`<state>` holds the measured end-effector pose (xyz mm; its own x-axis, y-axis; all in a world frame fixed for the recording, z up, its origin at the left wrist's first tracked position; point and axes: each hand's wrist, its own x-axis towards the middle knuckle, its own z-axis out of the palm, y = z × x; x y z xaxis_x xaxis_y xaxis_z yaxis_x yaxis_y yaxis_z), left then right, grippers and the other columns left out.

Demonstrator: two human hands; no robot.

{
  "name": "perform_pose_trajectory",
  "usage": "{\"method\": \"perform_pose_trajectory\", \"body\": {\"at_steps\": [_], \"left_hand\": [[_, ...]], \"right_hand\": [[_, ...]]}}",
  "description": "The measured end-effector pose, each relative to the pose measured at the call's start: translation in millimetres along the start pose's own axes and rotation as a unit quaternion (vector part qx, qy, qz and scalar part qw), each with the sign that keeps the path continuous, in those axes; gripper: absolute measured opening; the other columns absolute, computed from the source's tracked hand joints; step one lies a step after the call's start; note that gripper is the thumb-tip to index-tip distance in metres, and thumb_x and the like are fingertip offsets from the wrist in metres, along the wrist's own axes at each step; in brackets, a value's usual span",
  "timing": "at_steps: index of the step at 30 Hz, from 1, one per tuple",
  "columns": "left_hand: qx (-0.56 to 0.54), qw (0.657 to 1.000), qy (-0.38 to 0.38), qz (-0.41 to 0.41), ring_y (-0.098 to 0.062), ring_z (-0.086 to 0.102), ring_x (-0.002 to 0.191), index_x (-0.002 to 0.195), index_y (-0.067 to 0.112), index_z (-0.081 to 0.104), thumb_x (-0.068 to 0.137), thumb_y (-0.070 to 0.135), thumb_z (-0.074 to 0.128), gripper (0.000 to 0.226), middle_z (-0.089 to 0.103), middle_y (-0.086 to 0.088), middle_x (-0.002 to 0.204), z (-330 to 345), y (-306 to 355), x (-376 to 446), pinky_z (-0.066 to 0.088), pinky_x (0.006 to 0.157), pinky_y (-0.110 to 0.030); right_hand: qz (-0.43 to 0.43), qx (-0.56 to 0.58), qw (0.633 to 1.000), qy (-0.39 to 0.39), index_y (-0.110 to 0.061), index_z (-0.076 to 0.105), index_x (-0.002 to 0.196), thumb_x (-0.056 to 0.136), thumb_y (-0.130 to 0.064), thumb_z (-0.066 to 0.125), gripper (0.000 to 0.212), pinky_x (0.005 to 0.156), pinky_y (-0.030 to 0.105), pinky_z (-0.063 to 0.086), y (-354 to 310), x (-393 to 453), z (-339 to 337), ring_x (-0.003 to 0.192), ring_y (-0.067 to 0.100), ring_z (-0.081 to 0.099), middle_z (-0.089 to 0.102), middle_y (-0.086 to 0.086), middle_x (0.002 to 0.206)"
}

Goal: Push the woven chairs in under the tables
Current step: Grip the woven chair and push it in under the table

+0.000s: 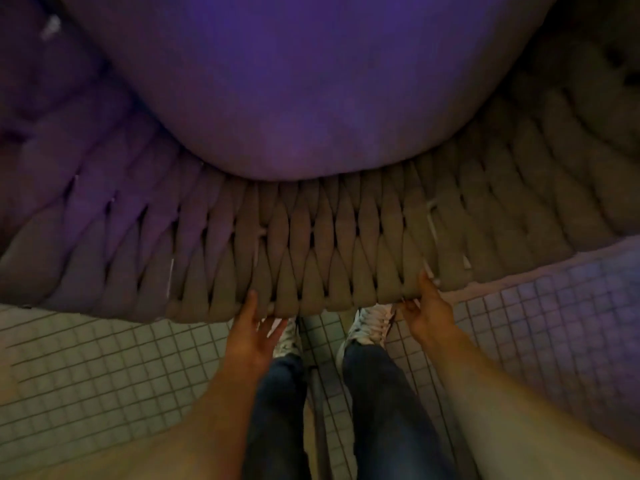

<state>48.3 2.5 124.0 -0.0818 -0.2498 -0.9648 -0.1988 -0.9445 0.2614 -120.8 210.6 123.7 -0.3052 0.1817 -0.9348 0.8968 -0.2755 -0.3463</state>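
Note:
A woven chair (311, 244) fills the middle of the view, seen from above; its curved back of thick beige rope runs from left to right. A smooth cushion (294, 81) lit purple lies in its seat. My left hand (251, 332) is at the lower rim of the back, thumb on the weave and fingers curled beneath. My right hand (429, 306) holds the same rim further right, thumb on top and fingers under the edge. No table shows in the frame.
The floor (104, 368) is made of small square tiles, pale on the left and purple-lit on the right. My legs in dark jeans and white sneakers (369, 329) stand between my arms, close behind the chair.

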Motion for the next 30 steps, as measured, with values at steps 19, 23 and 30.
{"method": "perform_pose_trajectory", "body": {"at_steps": [19,23,30], "left_hand": [[-0.011,0.976,0.218,0.021,-0.035,0.064,0.107,0.127,0.013,0.055,0.079,0.042,0.072,0.059,0.064,-0.015,0.121,50.3,99.5,-317.0,0.053,0.092,-0.053],[-0.009,0.966,0.252,0.055,-0.034,0.065,0.103,0.121,0.015,0.058,0.076,0.040,0.074,0.054,0.066,-0.013,0.118,82.6,130.2,-322.9,0.055,0.090,-0.052],[-0.011,0.964,0.231,0.128,-0.029,0.068,0.096,0.124,0.014,0.058,0.079,0.026,0.072,0.049,0.066,-0.010,0.114,143.3,200.7,-322.7,0.058,0.086,-0.049]], "right_hand": [[0.048,0.016,0.992,0.118,-0.011,0.048,0.131,0.072,-0.030,0.079,0.069,0.094,0.056,0.050,-111.6,-296.2,-9.8,0.113,0.037,0.061,0.060,0.018,0.127],[-0.019,0.021,0.995,0.093,-0.012,0.052,0.124,0.075,-0.020,0.075,0.055,0.093,0.057,0.050,-133.8,-300.7,20.5,0.111,0.034,0.062,0.061,0.014,0.126],[-0.095,0.041,0.995,0.018,-0.007,0.055,0.125,0.079,-0.008,0.067,0.048,0.096,0.054,0.050,-184.3,-299.9,90.3,0.111,0.031,0.064,0.064,0.016,0.124]]}}
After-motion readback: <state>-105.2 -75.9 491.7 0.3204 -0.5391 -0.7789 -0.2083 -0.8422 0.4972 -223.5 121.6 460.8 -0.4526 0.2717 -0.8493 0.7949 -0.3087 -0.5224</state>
